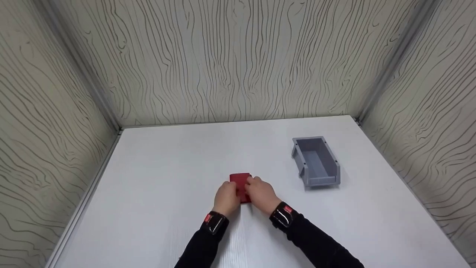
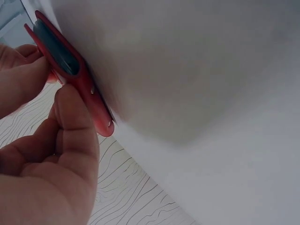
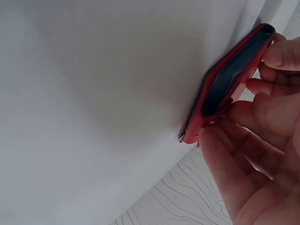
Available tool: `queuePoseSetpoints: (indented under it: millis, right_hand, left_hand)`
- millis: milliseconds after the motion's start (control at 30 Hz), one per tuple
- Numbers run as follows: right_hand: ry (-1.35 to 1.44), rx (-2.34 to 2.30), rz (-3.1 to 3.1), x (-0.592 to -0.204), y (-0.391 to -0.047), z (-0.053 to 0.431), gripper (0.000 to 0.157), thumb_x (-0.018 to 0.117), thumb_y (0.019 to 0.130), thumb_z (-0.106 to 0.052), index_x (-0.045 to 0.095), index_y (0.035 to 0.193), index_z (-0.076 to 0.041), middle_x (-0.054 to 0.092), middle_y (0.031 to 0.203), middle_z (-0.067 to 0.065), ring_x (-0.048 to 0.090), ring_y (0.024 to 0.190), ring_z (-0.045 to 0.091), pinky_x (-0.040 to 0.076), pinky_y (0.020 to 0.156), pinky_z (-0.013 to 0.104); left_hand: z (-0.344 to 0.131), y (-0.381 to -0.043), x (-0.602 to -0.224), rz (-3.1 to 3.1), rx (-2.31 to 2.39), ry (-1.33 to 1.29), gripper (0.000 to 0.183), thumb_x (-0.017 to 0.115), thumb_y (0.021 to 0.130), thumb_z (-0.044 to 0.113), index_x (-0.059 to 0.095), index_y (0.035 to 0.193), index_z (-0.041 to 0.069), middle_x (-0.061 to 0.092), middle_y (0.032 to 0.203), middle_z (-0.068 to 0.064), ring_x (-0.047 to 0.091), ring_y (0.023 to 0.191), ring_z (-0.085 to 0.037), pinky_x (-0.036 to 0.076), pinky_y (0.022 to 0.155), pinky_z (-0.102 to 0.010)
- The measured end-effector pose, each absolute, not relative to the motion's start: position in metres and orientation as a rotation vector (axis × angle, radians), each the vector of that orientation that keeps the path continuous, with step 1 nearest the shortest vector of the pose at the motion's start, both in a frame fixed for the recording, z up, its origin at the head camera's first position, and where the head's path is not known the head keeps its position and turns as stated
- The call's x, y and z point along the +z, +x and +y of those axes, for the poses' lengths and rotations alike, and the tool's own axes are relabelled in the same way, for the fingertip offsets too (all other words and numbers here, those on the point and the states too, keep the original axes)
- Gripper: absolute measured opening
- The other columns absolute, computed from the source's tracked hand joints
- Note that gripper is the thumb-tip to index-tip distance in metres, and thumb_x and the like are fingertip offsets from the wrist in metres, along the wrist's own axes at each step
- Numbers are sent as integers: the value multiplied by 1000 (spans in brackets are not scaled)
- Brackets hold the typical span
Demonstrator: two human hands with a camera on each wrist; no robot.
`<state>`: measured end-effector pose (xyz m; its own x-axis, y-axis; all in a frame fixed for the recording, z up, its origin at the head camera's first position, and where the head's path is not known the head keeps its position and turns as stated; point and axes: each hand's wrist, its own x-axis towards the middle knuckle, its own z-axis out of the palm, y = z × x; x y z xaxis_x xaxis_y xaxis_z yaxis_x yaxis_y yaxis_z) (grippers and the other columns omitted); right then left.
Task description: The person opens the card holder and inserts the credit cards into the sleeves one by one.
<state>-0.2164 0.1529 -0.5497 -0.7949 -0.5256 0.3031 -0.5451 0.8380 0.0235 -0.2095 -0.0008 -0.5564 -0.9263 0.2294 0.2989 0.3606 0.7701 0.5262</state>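
A small red card wallet [image 1: 240, 180] lies on the white table in front of me, with dark, glossy sleeves [image 3: 232, 75] showing between its covers in the right wrist view. My left hand [image 1: 226, 197] pinches its left edge near the front, thumb and forefinger close together. On the opposite edge, my right hand [image 1: 262, 194] holds the wallet with curled fingers. From the left wrist, the covers of the wallet [image 2: 96, 105] stand slightly apart at one side. The fingers hide part of its top cover.
To the right and farther back, a grey plastic bin [image 1: 316, 162] stands on the white table [image 1: 167, 167]. Wood-grain panels [image 1: 230, 63] enclose the table at the back and both sides.
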Motion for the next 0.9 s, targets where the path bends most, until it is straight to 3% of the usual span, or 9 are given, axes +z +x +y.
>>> queuePoseSetpoints:
  millis: [567,733,900]
  right_hand:
    - [728,353,-2729,-550,-217,158,9,67,88,-7,71,80,-4,58,80,6,59,74,25,50,66,37]
    - [681,518,-2776,-541,-216,168,9,69,89,-8,74,82,-4,58,75,3,58,69,22,48,64,37]
    - [532,636,-2790,-520,-211,190,15,68,89,-9,70,74,-8,56,69,-1,55,66,18,46,64,35]
  left_hand:
    - [-4,-210,-558,-2734,-960,-475,20,73,68,-4,55,71,4,53,71,-6,54,65,-25,46,62,-42]
    - [-9,-210,-553,-2735,-1005,-495,17,76,73,2,58,72,4,53,70,-3,53,65,-20,45,62,-38]
    - [-26,-209,-539,-2748,-1081,-409,11,74,81,9,65,79,3,55,69,0,52,66,-17,45,62,-35]
